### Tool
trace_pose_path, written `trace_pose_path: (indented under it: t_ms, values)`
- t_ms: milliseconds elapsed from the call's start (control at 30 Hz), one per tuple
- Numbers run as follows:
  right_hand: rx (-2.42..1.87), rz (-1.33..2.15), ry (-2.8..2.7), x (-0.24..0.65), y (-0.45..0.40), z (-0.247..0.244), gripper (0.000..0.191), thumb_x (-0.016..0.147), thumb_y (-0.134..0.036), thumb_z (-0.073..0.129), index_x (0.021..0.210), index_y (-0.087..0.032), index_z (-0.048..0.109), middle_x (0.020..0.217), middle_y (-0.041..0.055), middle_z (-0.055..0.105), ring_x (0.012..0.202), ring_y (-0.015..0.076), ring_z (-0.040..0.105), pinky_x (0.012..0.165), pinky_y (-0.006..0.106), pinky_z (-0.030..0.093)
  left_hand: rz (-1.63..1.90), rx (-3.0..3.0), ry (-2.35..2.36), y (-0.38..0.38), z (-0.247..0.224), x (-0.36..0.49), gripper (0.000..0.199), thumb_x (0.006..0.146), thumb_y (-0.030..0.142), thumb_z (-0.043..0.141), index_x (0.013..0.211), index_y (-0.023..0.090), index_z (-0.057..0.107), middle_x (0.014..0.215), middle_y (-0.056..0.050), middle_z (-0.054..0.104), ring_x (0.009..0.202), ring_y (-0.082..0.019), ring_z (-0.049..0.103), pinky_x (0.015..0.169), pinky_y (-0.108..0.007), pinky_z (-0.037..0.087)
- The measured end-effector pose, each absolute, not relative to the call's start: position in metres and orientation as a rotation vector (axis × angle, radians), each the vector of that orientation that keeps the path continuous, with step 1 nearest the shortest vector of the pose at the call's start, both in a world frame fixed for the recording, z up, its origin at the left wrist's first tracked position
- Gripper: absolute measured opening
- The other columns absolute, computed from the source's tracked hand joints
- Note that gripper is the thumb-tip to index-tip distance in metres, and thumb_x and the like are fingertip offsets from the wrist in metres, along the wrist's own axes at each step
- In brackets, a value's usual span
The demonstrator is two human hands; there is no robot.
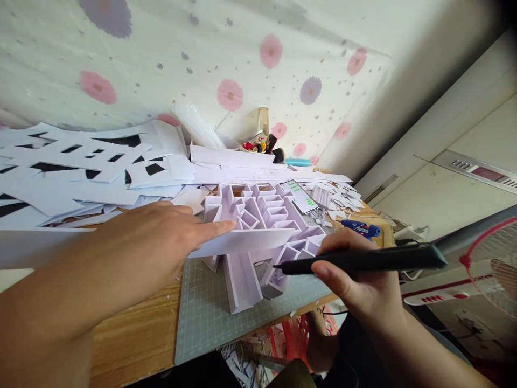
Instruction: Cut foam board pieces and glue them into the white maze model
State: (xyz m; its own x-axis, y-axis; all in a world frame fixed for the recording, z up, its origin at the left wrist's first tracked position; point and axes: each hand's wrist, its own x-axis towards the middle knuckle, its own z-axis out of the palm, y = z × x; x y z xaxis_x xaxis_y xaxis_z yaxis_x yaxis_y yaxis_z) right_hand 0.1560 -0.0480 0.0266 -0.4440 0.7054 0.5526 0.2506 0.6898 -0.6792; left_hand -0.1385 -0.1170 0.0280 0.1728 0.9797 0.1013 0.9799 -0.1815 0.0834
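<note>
My left hand [173,231] grips a long white board strip [242,241], its index finger stretched along the top edge. The strip runs from the left edge of the view across the front of a white model [278,215] made of upright walls and small compartments. In my right hand [359,269] is a black pen [343,262], held level between thumb and fingers. Its thin tip points left, over the model's near end; whether it touches cannot be told. Under the model lies a grey-green cutting mat [210,323].
Cut white sheets [60,188] are heaped at the left. Behind the model lies a phone [300,196], with a pile of white offcuts [337,196] beside it. A blue glue gun [361,228] rests near the right table edge. A racket [495,264] stands at the right.
</note>
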Motion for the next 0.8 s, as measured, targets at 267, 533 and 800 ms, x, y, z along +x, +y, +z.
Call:
trace_pose_path:
  t_ms: [267, 533, 800]
  values:
    - [-0.896, 0.792, -1.784, 0.143, -0.054, 0.015, 0.015, 0.073, -0.025, 0.078, 0.086, -0.023, 0.069, 0.064, -0.0049, 0.061, 0.051, 0.0087, 0.050, 0.048, 0.021, 0.042, -0.108, -2.396, -1.875, -0.114, 0.026, -0.141, 0.089, 0.077, 0.001, 0.043, 0.137, 0.066, 0.033, 0.075, 0.006, 0.065, 0.067, -0.017, 0.062, 0.059, -0.030, 0.036]
    - [-0.813, 0.776, -1.957, 0.132, -0.056, 0.020, 0.015, 0.070, -0.016, 0.068, 0.077, -0.022, 0.055, 0.058, -0.0066, 0.055, 0.046, 0.0082, 0.050, 0.041, 0.017, 0.040, -0.114, -2.412, -1.831, -0.112, 0.025, -0.143, 0.085, 0.080, 0.005, 0.043, 0.136, 0.068, 0.032, 0.075, 0.007, 0.066, 0.066, -0.017, 0.063, 0.059, -0.029, 0.037]
    - [-0.820, 0.813, -2.047, 0.119, -0.058, 0.009, 0.014, 0.075, -0.023, 0.066, 0.077, -0.022, 0.052, 0.054, -0.0065, 0.052, 0.043, 0.0090, 0.047, 0.038, 0.018, 0.038, -0.109, -2.415, -1.918, -0.117, 0.032, -0.137, 0.081, 0.081, 0.002, 0.043, 0.135, 0.061, 0.043, 0.077, 0.004, 0.067, 0.070, -0.019, 0.064, 0.061, -0.030, 0.036]
